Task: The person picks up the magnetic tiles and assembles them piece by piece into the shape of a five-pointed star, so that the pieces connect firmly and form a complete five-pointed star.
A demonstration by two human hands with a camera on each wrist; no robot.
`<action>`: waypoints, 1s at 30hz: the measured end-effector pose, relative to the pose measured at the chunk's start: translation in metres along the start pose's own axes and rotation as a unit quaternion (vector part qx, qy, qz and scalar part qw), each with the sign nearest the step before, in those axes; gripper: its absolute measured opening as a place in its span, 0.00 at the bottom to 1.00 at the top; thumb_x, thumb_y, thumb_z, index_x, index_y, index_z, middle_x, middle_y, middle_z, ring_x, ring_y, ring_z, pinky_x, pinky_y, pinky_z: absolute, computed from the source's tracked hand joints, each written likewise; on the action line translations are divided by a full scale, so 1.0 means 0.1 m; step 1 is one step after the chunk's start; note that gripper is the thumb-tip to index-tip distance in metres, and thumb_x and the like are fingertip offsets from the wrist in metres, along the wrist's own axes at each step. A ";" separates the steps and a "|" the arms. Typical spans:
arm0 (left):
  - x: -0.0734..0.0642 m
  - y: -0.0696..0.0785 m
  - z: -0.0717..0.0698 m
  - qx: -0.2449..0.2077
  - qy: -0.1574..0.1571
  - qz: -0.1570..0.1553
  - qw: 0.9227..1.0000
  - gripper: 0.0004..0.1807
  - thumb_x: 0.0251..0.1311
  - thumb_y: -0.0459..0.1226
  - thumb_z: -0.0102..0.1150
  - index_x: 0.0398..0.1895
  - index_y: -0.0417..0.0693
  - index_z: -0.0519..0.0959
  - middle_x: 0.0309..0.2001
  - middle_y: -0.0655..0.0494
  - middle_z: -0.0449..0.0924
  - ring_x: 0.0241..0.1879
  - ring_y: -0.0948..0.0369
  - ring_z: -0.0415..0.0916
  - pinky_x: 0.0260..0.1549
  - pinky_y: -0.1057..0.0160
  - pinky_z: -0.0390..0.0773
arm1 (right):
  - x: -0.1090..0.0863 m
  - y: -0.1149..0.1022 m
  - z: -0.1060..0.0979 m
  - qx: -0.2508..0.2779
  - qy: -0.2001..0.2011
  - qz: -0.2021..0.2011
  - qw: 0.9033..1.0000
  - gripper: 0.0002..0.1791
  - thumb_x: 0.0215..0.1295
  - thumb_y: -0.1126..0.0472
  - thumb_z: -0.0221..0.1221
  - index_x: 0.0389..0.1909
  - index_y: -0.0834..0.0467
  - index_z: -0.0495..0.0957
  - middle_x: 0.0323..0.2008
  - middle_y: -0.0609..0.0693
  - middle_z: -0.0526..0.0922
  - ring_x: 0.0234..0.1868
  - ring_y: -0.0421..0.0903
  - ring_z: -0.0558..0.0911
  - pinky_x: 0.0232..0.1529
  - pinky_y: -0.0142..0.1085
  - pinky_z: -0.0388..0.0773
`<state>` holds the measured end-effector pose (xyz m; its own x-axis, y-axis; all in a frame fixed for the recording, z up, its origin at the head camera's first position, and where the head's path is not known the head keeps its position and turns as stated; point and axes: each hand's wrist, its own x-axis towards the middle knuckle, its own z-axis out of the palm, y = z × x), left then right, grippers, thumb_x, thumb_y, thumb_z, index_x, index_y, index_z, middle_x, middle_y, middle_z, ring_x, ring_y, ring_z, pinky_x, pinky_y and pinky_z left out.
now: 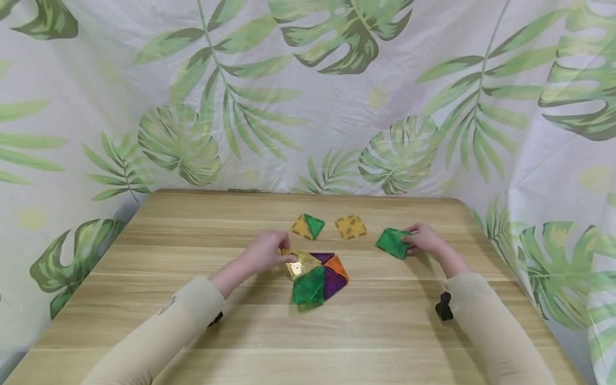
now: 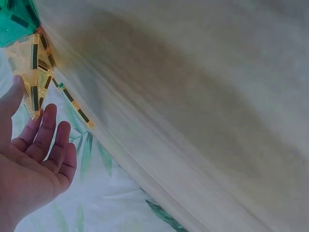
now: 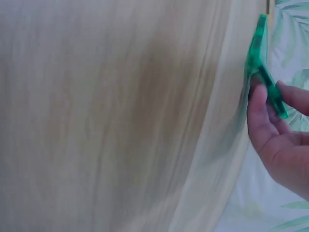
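My left hand (image 1: 266, 251) pinches the edge of a clear yellow magnetic tile (image 1: 298, 263) between thumb and fingertips. That tile adjoins a group of coloured tiles on the table: a green piece (image 1: 309, 286) at the front, purple triangles (image 1: 335, 281), and an orange triangle (image 1: 336, 262) on the right. In the left wrist view the yellow tiles (image 2: 30, 63) stand tilted up, with a green tile (image 2: 17, 21) above. My right hand (image 1: 425, 240) grips a green magnetic tile piece (image 1: 393, 243) by its right edge. In the right wrist view this green piece (image 3: 263, 67) is bent at a seam.
Behind the group lie a square made of a yellow and a green triangle (image 1: 308, 226) and a yellow square (image 1: 351, 226). All rest on a wooden table (image 1: 375, 331). A leaf-patterned cloth (image 1: 269, 107) hangs beyond its back edge.
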<state>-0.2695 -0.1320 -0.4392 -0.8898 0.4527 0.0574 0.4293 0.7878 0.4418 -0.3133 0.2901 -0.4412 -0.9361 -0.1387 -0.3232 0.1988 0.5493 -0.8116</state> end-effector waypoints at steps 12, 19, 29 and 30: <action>-0.05 0.02 0.00 -0.042 0.001 0.032 0.999 0.16 0.52 0.46 0.67 0.36 0.45 0.79 0.36 0.55 0.81 0.40 0.56 0.78 0.44 0.58 0.77 | -0.14 -0.34 0.29 0.226 -0.090 -0.049 0.969 0.29 0.70 0.68 0.47 0.67 0.76 0.50 0.33 0.47 0.80 0.31 0.38 0.82 0.41 0.32 0.80; 0.19 0.19 -0.20 -0.110 -0.003 0.049 0.993 0.16 0.61 0.42 0.60 0.46 0.40 0.79 0.44 0.49 0.81 0.48 0.52 0.76 0.51 0.51 0.74 | -0.15 -0.74 0.52 0.274 -0.119 -0.053 0.953 0.26 0.71 0.67 0.45 0.66 0.73 0.52 0.36 0.50 0.79 0.34 0.42 0.83 0.42 0.35 0.80; 0.51 0.42 -0.22 -0.158 -0.015 0.021 0.987 0.21 0.65 0.38 0.55 0.59 0.40 0.72 0.44 0.48 0.81 0.45 0.56 0.77 0.41 0.61 0.78 | -0.04 -1.08 0.96 0.286 -0.151 -0.071 0.944 0.16 0.68 0.71 0.45 0.56 0.69 0.61 0.30 0.50 0.81 0.29 0.43 0.83 0.35 0.34 0.81; 0.52 0.43 -0.22 -0.166 -0.009 0.014 0.986 0.21 0.65 0.38 0.55 0.59 0.39 0.72 0.44 0.47 0.81 0.45 0.55 0.77 0.40 0.61 0.78 | -0.02 -1.08 0.99 0.287 -0.155 -0.076 0.942 0.17 0.68 0.71 0.45 0.56 0.69 0.60 0.30 0.50 0.82 0.29 0.43 0.84 0.35 0.35 0.81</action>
<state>-0.3004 -0.0835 -0.3977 -0.8745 0.4815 0.0587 0.3759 0.5962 0.7094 -0.3045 0.1495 -0.4010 -0.8541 -0.4635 -0.2360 0.2766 -0.0205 -0.9608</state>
